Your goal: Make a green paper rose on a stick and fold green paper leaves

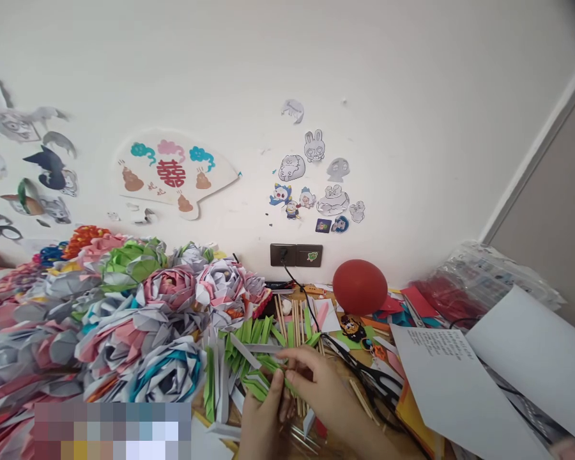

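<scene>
Low in the middle of the head view, my left hand (pixel 264 412) is closed around a bundle of folded green and white paper (pixel 256 385). My right hand (pixel 314 377) meets it from the right, with thumb and bent fingers pinched on the same folded paper. A white folded strip (pixel 244 350) sticks out to the left above the fingers. Just behind the hands lies a heap of folded green paper pieces (pixel 249 335), with white folded strips (pixel 222 377) to their left. Thin wooden sticks (pixel 297 319) lie beyond. My fingers partly hide the bundle.
Many folded paper flowers (pixel 167 287) are piled at left. A red balloon (pixel 359 286) rests near the wall. Black-handled scissors (pixel 378 377) and a black cable (pixel 303 291) lie right of the hands. White sheets (pixel 453 383) cover the right side.
</scene>
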Available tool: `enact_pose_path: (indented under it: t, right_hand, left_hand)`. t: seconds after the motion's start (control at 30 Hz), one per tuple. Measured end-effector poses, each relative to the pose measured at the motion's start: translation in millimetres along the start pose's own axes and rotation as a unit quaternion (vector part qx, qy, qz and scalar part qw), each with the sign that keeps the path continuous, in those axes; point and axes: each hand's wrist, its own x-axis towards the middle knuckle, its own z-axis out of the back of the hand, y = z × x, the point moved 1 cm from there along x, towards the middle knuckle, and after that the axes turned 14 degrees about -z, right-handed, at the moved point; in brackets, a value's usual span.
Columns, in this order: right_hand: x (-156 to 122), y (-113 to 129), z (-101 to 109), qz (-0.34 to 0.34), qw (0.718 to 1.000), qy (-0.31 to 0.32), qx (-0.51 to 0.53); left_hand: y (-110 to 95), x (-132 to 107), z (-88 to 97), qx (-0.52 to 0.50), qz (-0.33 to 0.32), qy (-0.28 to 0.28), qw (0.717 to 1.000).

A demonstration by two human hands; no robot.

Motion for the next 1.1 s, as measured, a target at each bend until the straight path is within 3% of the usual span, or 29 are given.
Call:
enact_pose_path:
  t: [0.13, 0.27, 0.4, 0.6, 0.83, 0.97, 1.1]
  right_hand:
    - [4, -6, 3, -0.04, 0.999, 0.021, 0.015]
    - [8, -11, 5, -0.028, 0.999, 0.025, 0.033]
    - [8, -12, 7, -0.029, 0.997, 0.067, 0.037]
    - [3, -4, 16, -0.008, 0.995, 0.06, -0.073]
    - [-8, 9, 23, 0.077, 0.97, 0.077, -0.216]
    - [-9, 13, 23, 0.073, 0.967, 0.09, -0.228]
    - [-7, 6, 33, 0.031, 0.965, 0.053, -0.256]
  left_hand:
    - [-2, 1, -1.3, 0.013, -0.015, -0.006, 1.0]
    - [6, 2, 0.6, 0.013, 0.004, 0.012, 1.0]
    - [8, 4, 3.7, 0.006, 0.006, 0.014, 1.0]
    - [5, 1, 4.4, 0.001, -0.003, 0.023, 1.0]
    - [6, 1, 4.3, -0.001, -0.003, 0.006, 1.0]
    - [1, 3, 4.5, -0.003, -0.008, -0.008, 1.0]
    - [1, 4, 3.6, -0.007, -0.008, -0.022, 1.0]
